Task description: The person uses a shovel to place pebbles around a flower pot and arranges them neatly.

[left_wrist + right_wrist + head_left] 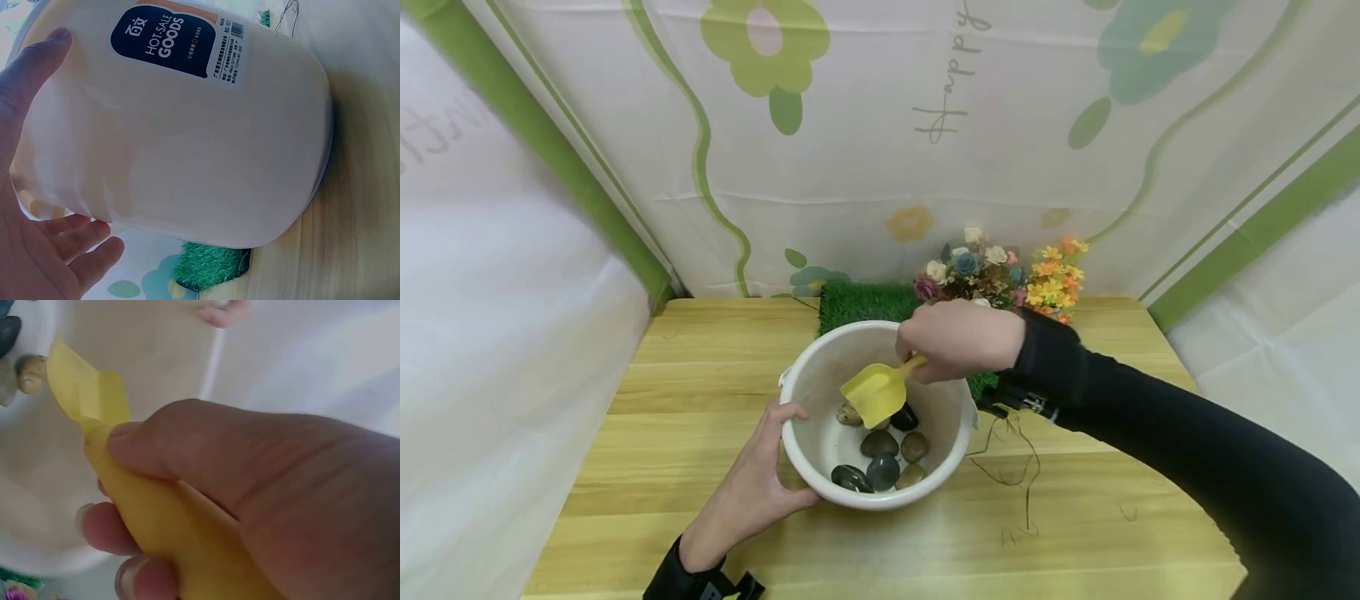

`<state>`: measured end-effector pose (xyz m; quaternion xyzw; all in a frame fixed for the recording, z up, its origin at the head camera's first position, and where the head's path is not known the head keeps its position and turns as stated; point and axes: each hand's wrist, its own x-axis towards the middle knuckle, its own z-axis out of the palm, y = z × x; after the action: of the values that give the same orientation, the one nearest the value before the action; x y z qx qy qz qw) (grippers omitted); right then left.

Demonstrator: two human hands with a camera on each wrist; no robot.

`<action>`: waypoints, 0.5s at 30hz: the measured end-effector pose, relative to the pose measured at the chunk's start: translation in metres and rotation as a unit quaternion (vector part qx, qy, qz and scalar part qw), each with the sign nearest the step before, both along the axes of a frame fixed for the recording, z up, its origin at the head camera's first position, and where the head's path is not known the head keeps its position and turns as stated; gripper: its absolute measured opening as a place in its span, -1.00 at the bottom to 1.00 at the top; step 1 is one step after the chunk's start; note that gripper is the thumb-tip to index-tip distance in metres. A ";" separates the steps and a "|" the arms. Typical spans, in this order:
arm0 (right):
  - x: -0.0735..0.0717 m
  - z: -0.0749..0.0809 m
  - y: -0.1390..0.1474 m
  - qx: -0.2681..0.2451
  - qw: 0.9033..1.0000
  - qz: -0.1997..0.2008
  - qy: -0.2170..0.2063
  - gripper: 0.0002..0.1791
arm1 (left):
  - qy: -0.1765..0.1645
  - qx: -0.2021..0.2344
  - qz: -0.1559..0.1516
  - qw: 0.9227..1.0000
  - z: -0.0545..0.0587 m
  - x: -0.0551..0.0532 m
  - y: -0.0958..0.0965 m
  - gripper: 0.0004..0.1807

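Note:
A white bucket (808, 479) stands on the wooden table, with several smooth stones (879, 443) on its floor, dark, brown and tan. My left hand (756, 483) grips its left side, fingers over the rim and thumb along the outer wall. In the left wrist view the bucket's wall (169, 150) bears a dark label (162, 40). From the far right rim my right hand (962, 335) reaches in, its fingers curled round the handle of a yellow toy shovel (876, 393). The shovel's blade hangs over the stones, partly covering some; it carries nothing.
Behind the bucket lies a green artificial grass mat (857, 302). Artificial flowers (985, 271) stand at the back right, partly behind my right hand. Thin dark strands (1018, 467) lie on the table (685, 400) right of the bucket. A printed white cloth (865, 150) hangs behind.

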<state>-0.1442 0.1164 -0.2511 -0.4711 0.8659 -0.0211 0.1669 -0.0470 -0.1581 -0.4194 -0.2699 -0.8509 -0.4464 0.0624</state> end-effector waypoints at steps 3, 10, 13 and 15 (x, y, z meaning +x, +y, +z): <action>-0.003 -0.009 -0.010 0.016 1.000 0.010 -0.008 -0.85 | 0.002 0.003 -0.002 1.000 -0.001 0.000 0.000 -0.08; -0.002 -0.026 -0.028 0.063 0.998 0.019 -0.004 -0.86 | 0.003 0.002 -0.005 1.000 -0.001 -0.001 0.000 -0.09; -0.001 -0.036 -0.035 0.081 0.996 0.025 -0.002 -0.84 | 0.004 0.004 -0.005 1.000 -0.001 -0.001 -0.001 -0.08; 0.000 -0.042 -0.039 0.093 0.995 0.031 -0.004 -0.79 | 0.004 0.006 -0.006 1.000 -0.001 -0.001 -0.001 -0.08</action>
<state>-0.1438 0.0769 -0.2932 -0.4801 0.8483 0.0631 0.2142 -0.0479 -0.1589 -0.4202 -0.2768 -0.8462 -0.4507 0.0650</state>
